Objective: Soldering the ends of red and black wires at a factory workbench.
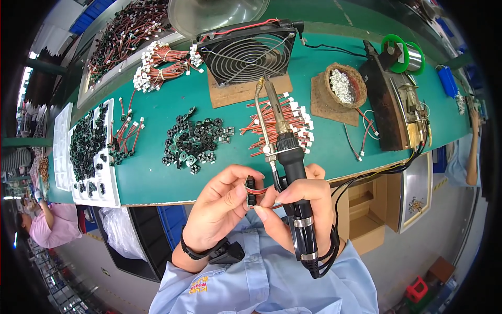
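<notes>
My left hand [217, 201] pinches a small black component [251, 184] between thumb and fingers, in front of the table's near edge. Red and dark wires [257, 191] lie across that part and run to my right hand [306, 196]. My right hand is closed round the black handle of a soldering iron [291, 154], whose metal feed tube [261, 118] runs alongside. Its tip points away from me, toward the fan. The right thumb and index finger also come close to the wires; whether they grip them is hard to see.
On the green table [151, 180] are a pile of black components [191, 141], red wires with white connectors [300, 125], a black fan [248, 55], a round pot [334, 99], a solder spool [415, 58] and white trays [108, 180]. Cables [366, 175] hang at right. Other people [55, 225] sit beyond.
</notes>
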The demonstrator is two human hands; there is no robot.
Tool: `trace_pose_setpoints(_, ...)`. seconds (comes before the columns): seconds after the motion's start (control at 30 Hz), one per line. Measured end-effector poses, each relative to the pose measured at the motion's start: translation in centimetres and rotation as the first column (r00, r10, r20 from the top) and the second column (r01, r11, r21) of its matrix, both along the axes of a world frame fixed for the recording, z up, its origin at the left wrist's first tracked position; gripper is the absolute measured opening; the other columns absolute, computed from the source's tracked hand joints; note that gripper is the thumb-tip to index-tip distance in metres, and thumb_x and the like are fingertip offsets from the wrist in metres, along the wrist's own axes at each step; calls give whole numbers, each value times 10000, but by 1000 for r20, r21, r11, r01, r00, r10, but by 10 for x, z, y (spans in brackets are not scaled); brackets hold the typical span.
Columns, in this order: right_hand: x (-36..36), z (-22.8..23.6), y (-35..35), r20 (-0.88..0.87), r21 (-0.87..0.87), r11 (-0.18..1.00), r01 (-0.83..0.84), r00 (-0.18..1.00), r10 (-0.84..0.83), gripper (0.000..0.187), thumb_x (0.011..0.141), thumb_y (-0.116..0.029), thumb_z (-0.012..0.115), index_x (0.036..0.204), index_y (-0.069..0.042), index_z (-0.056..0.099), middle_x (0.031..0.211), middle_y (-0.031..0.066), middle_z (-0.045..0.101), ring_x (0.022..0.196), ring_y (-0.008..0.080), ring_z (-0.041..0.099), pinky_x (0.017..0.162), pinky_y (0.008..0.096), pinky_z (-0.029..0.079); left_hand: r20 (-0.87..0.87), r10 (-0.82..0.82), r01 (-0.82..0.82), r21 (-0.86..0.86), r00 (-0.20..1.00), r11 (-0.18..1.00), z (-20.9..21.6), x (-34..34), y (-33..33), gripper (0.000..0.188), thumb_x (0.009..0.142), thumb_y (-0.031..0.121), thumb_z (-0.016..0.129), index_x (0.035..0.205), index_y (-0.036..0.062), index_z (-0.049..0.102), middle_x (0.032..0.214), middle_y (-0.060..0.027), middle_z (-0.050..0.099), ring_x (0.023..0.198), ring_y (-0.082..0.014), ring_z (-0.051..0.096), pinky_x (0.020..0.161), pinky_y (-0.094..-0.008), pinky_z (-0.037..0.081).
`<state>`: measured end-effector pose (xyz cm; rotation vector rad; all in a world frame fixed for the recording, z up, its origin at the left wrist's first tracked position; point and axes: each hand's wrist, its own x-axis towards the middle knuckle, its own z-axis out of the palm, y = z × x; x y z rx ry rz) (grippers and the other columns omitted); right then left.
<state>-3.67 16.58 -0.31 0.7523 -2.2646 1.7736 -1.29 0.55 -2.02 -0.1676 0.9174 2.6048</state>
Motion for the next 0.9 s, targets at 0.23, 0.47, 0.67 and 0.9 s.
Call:
trace_pose_setpoints(0.23, -1, -3, 1, -8, -15, 1000, -21, 1000, 21, 404, 693, 15, 704, 954, -107, 420, 765, 7, 629, 687, 115, 537, 765, 318, 296, -2, 4, -4, 6, 1000, 1000, 2, 0, 2, 261, 913, 173, 520, 1114, 7, 497, 1016, -56, 547, 933, -109, 519, 792, -246, 411)
trace_pose_setpoints(0.47, -1, -5, 1, 1, -27, 999, -24, 1000, 24, 406, 698, 11, 701, 959, -109, 416, 765, 12, 630, 704, 112, 554, 783, 324, 279, 10, 9, -9, 14, 1000, 1000, 2, 0, 2, 266, 912, 178, 523, 1110, 3, 496, 1021, -60, 547, 956, -119, 522, 826, -260, 414)
trace_pose_setpoints(0.67, -1, -6, 2, 4, -38, 999, -24, 1000, 24, 405, 700, 8, 701, 960, -111, 415, 762, 9, 628, 717, 114, 560, 786, 326, 272, 28, 24, -24, -14, 999, 1000, 2, 1, 4, 269, 909, 174, 526, 1111, 0, 493, 1025, -58, 547, 960, -124, 523, 831, -264, 415)
trace_pose_setpoints(0.9, -1, -6, 2, 14, -45, 999, -18, 1000, 18, 405, 700, 1, 704, 959, -112, 414, 757, 2, 625, 708, 115, 560, 789, 334, 266, 17, 27, -27, -12, 999, 1000, 0, 0, 4, 273, 905, 169, 534, 1111, -4, 491, 1044, -62, 550, 975, -131, 529, 840, -267, 419)
